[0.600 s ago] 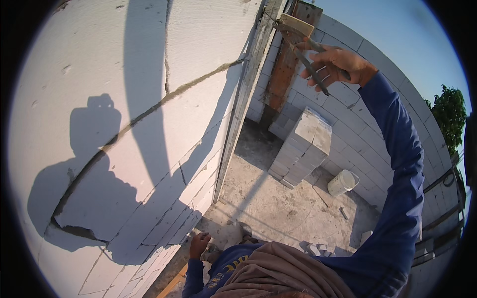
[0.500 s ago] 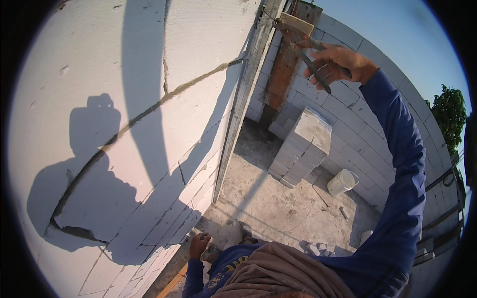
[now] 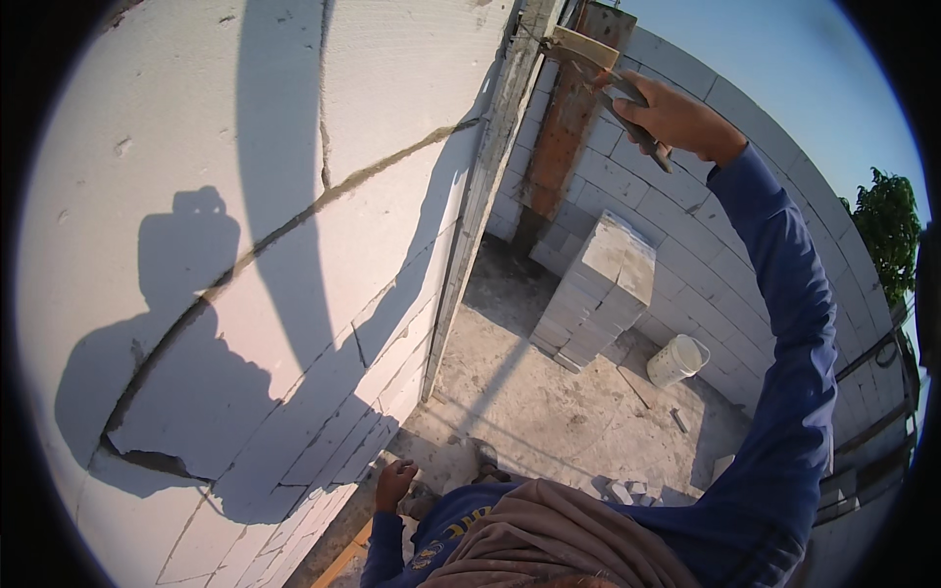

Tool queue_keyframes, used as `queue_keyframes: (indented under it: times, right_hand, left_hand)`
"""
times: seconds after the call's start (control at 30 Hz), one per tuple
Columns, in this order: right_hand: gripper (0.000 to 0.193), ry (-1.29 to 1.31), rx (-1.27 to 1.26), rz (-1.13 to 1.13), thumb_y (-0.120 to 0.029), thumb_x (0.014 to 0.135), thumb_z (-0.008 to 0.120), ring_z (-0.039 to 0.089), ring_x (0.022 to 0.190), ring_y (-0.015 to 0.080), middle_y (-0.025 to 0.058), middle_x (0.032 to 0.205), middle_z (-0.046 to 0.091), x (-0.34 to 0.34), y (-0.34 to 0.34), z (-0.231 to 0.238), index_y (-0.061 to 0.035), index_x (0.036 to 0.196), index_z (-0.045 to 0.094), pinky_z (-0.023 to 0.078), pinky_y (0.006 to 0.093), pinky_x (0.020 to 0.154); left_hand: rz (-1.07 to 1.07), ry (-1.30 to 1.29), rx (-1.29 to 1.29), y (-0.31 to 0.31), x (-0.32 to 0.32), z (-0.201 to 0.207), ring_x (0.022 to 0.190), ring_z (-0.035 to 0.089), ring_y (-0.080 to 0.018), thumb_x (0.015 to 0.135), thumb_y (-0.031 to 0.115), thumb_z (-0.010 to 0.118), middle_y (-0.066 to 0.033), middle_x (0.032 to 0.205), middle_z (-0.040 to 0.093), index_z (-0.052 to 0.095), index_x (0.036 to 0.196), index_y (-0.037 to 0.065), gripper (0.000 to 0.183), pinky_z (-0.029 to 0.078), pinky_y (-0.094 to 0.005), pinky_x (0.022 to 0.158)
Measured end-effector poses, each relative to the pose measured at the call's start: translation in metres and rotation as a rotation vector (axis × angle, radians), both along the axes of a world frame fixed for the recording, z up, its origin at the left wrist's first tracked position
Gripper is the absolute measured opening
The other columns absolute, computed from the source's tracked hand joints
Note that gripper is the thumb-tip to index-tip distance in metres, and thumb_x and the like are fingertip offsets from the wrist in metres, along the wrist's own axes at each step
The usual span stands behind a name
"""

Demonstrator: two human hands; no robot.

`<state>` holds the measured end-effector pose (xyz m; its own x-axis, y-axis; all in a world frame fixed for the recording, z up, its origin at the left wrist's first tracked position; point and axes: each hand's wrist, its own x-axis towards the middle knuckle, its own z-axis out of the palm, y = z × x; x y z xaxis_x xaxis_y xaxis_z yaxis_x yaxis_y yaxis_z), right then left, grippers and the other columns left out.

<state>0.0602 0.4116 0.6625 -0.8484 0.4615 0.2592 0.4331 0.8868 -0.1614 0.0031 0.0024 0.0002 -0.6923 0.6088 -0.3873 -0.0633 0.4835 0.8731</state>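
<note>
My right hand [image 3: 676, 120] is raised high at the upper right, gripping the dark handles of a pair of pliers [image 3: 632, 116]. The tool's nose reaches up to a short wooden batten [image 3: 583, 46] fixed across the top of a tall vertical guide rail [image 3: 485, 196] at the wall's end. A blue sleeve covers that arm. My left hand [image 3: 394, 482] hangs low near my body, fingers loosely curled, holding nothing and close to the foot of the white block wall [image 3: 294, 245].
A rusty steel column [image 3: 564, 127] stands behind the rail. On the concrete floor below are a stack of white blocks [image 3: 600, 289], a white bucket [image 3: 678, 360] and block rubble [image 3: 627, 488]. A second block wall [image 3: 725, 235] runs along the right. My shadow falls on the near wall.
My right hand has shifted slightly up and left along the batten with the pliers. The left hand stays where it was.
</note>
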Motion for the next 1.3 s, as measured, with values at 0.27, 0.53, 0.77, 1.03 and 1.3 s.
queue_keyframes:
  times: [0.27,0.53,0.77,1.03,1.3]
  right_hand:
    - [0.055,-0.079,0.746,-0.036,-0.017,0.103,0.057,0.066,0.061,0.0174,0.0128,0.076,0.067,0.004,0.023,-0.003,-0.0208,0.154,0.039,0.049,0.0357,0.051]
    - [0.056,0.229,-0.870,0.141,-0.032,0.107,0.050,0.065,0.070,0.0113,0.0058,0.090,0.066,0.004,0.016,-0.040,-0.0173,0.158,0.030,0.044,0.0247,0.043]
    - [0.056,0.149,-0.313,0.038,-0.029,0.106,0.051,0.065,0.072,0.0149,0.0062,0.090,0.062,0.011,0.023,-0.049,-0.0158,0.157,0.032,0.057,0.0305,0.053]
    - [0.058,0.069,-0.634,-0.042,-0.028,0.103,0.054,0.071,0.092,0.0238,0.0156,0.104,0.065,0.009,-0.008,-0.017,-0.0175,0.156,0.033,0.063,0.0429,0.083]
    - [0.051,0.038,-0.742,-0.040,-0.029,0.107,0.046,0.071,0.098,0.0316,0.0228,0.114,0.063,0.012,-0.005,0.003,-0.0221,0.156,0.035,0.062,0.0506,0.091]
  left_hand:
    - [0.009,0.050,0.104,0.003,-0.002,-0.008,0.096,0.074,-0.0288,0.088,0.034,0.071,-0.0199,0.102,0.076,0.073,0.117,0.000,0.044,0.056,-0.0376,0.086]
    - [-0.020,-0.038,0.094,0.023,-0.009,-0.002,0.095,0.073,-0.0264,0.089,0.035,0.070,-0.0198,0.102,0.075,0.071,0.120,0.000,0.047,0.055,-0.0365,0.086]
    - [-0.076,0.008,0.127,0.029,-0.017,0.003,0.082,0.070,-0.0175,0.092,0.032,0.070,-0.0113,0.096,0.075,0.069,0.123,0.001,0.045,0.056,-0.0321,0.073]
    - [-0.081,-0.073,0.093,0.022,-0.016,0.003,0.085,0.071,-0.0185,0.092,0.034,0.070,-0.0125,0.102,0.074,0.068,0.125,0.000,0.047,0.057,-0.0324,0.073]
    - [-0.036,-0.069,0.093,0.013,-0.012,0.002,0.084,0.072,-0.0201,0.091,0.034,0.069,-0.0151,0.098,0.075,0.070,0.122,-0.001,0.046,0.056,-0.0321,0.075]
